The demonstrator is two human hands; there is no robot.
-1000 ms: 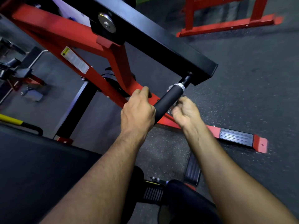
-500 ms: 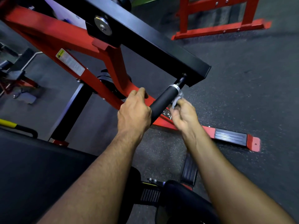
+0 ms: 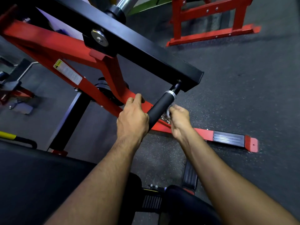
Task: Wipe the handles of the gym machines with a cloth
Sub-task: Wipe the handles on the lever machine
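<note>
A black padded handle (image 3: 159, 105) with a silver collar sticks out from the end of a black lever arm (image 3: 146, 46) of a red gym machine. My left hand (image 3: 132, 120) grips the near end of the handle, fingers curled over it. My right hand (image 3: 179, 118) sits just right of the handle and pinches a small white cloth (image 3: 168, 111), most of it hidden in the fingers. The cloth lies against the handle's right side.
The machine's red frame (image 3: 65, 51) runs diagonally behind the hands, with a red foot and black tread (image 3: 228, 138) on the dark rubber floor. A black seat pad (image 3: 32, 184) fills the lower left. Another red frame (image 3: 211, 21) stands at the back right.
The view has shifted slightly. My right hand with the cloth has slid a little along the handle's right side; the left hand keeps its grip.
</note>
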